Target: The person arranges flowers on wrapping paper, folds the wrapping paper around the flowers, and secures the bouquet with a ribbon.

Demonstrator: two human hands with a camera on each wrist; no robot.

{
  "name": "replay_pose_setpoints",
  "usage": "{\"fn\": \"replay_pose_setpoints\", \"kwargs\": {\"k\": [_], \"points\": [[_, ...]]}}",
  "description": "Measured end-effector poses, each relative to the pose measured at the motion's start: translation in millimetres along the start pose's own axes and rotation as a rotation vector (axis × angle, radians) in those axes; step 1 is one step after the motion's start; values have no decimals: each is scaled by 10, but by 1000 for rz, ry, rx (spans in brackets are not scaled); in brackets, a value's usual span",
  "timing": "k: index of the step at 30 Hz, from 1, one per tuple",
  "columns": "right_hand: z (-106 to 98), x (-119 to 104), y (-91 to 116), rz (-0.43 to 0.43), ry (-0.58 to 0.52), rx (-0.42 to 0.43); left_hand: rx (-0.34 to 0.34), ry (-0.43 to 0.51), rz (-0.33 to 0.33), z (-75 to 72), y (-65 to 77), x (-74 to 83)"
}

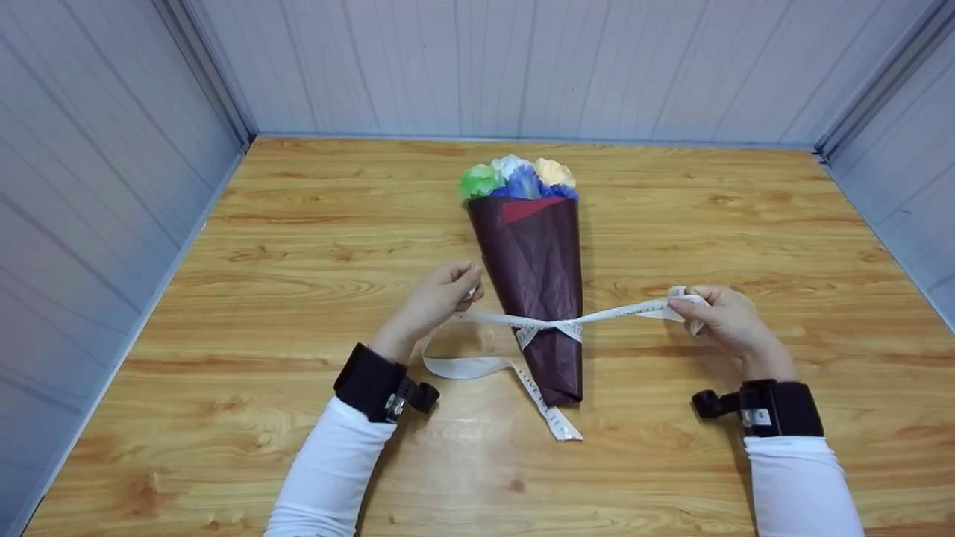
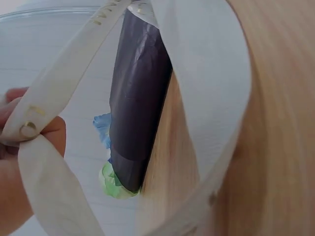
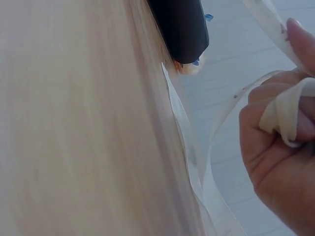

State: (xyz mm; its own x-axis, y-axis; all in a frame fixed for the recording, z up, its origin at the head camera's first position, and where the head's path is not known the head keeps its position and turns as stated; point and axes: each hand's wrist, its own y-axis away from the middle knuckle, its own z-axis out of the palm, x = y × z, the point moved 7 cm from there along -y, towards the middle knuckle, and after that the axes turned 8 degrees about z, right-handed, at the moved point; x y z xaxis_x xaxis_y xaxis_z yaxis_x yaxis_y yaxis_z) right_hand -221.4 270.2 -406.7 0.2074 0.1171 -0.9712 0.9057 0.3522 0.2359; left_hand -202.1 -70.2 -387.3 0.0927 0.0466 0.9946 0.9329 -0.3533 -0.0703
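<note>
A bouquet (image 1: 533,253) in dark maroon wrapping lies on the table, its green, white, blue and peach flowers (image 1: 522,177) pointing away from me. Around its narrower lower part runs a white ribbon (image 1: 627,310) with printed letters, crossed at the front. My left hand (image 1: 440,297) pinches one end left of the bouquet; a loose length loops below it and trails past the bouquet's tip. On the other side my right hand (image 1: 720,317) grips the other end, with ribbon wound over the fingers in the right wrist view. Both stretches between hands and bouquet look taut.
The wooden table (image 1: 298,224) extends around the bouquet. Pale panel walls (image 1: 492,67) stand at the back and both sides. Each wrist wears a black strap (image 1: 371,382) with a small camera.
</note>
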Motion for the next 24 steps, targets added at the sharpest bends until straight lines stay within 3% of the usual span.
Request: {"fn": "replay_pose_setpoints", "kwargs": {"k": [6,11,15,18,24], "points": [[12,12,-8,-42,-166,-65,-150,-367,-57,99,36,-72],[40,38,-19,-30,-275,-115,-218,-515,-52,148,39,-98],[73,65,-33,-14,-327,-126,-260,-644,-10,189,44,-110],[114,83,-52,0,-345,-145,-305,-678,26,245,54,-118],[111,143,-104,52,-283,-87,-334,-622,45,277,81,-100]]}}
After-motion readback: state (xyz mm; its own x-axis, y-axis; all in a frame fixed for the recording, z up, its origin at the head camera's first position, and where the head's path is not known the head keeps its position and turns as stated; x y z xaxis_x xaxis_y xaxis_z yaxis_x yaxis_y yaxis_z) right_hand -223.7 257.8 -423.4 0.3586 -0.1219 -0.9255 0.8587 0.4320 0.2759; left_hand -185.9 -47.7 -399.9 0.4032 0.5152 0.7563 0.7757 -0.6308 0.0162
